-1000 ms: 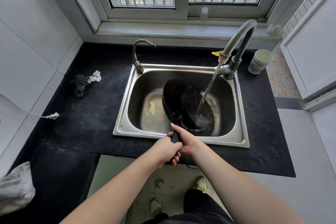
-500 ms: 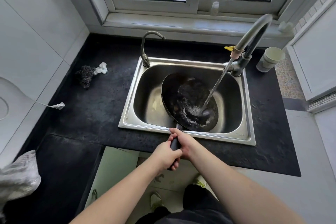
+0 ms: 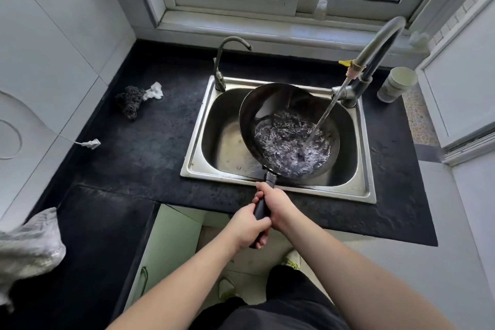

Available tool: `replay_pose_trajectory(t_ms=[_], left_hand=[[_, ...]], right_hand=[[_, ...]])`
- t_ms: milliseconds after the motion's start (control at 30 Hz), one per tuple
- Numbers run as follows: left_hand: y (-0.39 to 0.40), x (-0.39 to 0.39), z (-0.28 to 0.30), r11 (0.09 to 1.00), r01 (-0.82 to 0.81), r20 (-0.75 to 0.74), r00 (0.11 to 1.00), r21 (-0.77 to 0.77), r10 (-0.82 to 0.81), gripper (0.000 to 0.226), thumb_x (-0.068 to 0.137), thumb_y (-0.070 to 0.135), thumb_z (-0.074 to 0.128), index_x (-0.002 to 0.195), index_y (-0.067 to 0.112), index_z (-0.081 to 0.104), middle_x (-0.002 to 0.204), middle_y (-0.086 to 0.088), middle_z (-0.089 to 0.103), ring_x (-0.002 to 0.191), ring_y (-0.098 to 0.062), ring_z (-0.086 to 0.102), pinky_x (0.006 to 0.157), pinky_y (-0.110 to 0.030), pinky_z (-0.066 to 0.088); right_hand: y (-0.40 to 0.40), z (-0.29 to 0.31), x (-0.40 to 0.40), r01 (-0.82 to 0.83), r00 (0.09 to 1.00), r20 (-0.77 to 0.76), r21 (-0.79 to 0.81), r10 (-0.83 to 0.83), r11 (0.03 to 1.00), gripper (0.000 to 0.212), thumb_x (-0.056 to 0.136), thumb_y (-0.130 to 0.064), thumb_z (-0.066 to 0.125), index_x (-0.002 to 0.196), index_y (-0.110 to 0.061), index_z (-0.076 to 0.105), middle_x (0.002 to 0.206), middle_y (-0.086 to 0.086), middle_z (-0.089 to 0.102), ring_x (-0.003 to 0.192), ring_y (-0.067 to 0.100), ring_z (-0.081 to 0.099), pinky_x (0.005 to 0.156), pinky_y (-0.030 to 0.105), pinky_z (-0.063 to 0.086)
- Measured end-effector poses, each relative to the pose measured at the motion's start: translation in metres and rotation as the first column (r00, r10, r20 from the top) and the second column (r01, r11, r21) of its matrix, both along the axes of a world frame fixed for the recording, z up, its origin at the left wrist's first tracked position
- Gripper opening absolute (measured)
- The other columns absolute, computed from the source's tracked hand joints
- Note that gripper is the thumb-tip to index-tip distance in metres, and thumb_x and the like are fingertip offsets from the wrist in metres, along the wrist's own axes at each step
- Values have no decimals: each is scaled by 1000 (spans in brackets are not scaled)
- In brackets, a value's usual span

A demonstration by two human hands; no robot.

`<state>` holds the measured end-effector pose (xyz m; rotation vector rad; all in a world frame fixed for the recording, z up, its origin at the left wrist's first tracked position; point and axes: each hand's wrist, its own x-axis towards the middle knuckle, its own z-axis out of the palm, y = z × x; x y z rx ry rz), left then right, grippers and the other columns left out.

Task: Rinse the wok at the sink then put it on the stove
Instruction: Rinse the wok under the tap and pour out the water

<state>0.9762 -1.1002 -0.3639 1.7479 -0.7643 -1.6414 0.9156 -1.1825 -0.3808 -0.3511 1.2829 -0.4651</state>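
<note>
A black wok (image 3: 265, 107) hangs over the steel sink (image 3: 203, 120), tipped slightly with its left rim higher. Water swirls in its bowl, and a stream from the tall curved faucet (image 3: 375, 48) at the sink's right back corner pours into it. Both hands grip the wok's black handle above the counter's front edge. My right hand (image 3: 277, 205) holds the handle nearer the bowl. My left hand (image 3: 247, 228) holds it lower, at the handle's end. No stove is in view.
A smaller faucet (image 3: 227, 61) stands at the sink's back left. A steel scrubber with a white rag (image 3: 134, 100) lies on the black counter (image 3: 139, 147) to the left. A white cup (image 3: 396, 83) sits right of the tall faucet. A plastic bag (image 3: 26, 249) lies at far left.
The wok has been raised and levelled from a steep sideways tilt, so water now pools and swirls in it. Both hands stayed on the handle.
</note>
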Motion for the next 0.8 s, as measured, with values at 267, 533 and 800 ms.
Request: replay_pose_trajectory(t_ms=[267, 533, 800], left_hand=[[15, -7, -1, 996, -79, -209, 975, -27, 72, 15, 73, 10, 51, 84, 6, 43, 52, -9, 47, 34, -15, 40, 37, -19, 29], [14, -7, 9, 994, -105, -363, 925, 34, 110, 12, 81, 6, 52, 89, 6, 43, 56, -8, 46, 36, -12, 38, 36, -17, 27], [0, -14, 25, 988, -145, -365, 917, 61, 157, 17, 93, -5, 40, 81, 7, 43, 53, -6, 44, 35, -8, 37, 35, -13, 25]], right_hand=[[14, 9, -4, -59, 982, -184, -106, 38, 993, 32, 91, -8, 54, 60, -9, 45, 51, 4, 46, 43, 15, 45, 47, 24, 40], [14, 15, -6, -80, 950, -310, -157, 28, 984, 28, 88, -4, 53, 60, -8, 48, 55, 6, 50, 47, 18, 51, 49, 23, 42], [-2, 25, -9, -160, 949, -285, -77, 132, 984, 34, 91, -14, 55, 58, -10, 49, 49, 3, 53, 44, 15, 48, 43, 16, 39]])
